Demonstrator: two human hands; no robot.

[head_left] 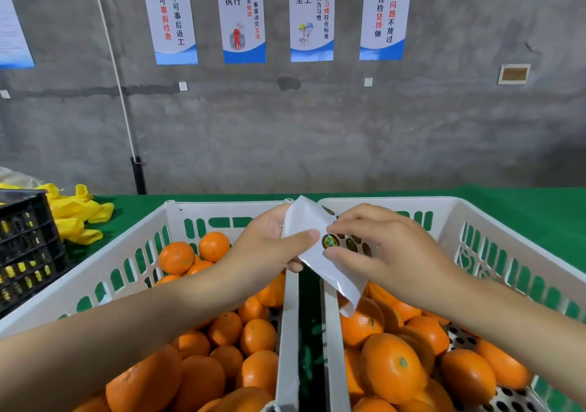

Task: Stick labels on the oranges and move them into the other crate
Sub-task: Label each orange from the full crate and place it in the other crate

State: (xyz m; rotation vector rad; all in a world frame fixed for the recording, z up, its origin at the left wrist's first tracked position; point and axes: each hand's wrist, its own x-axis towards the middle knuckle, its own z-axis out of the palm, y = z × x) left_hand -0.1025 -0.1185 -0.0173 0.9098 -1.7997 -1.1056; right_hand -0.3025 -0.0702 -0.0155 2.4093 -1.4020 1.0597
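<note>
Head view: both forearms reach in from the near edge and meet over the gap between two white crates. The left hand (269, 243) is turned palm-right and grasps one white label sheet (336, 280), with the thumb stretched flat across its face and the fingers behind it. The right hand (380, 247) is arched over the sheet, its curled forefinger and thumb pinching one shiny round label (330, 241). Whether the label has lifted off the sheet cannot be told. A few darker labels sit just right of it, partly under the fingers, so they cannot be counted.

The left crate (95, 281) and the right crate (507, 240) stand side by side on a green table cover (523, 209). Each holds a heap of oranges (257, 337), too overlapped to count. At the far left are one black crate (28, 247) and a pile of yellow foam nets (79, 218). Four posters (241, 15) hang on the far wall, and a fifth is cut off at the left.
</note>
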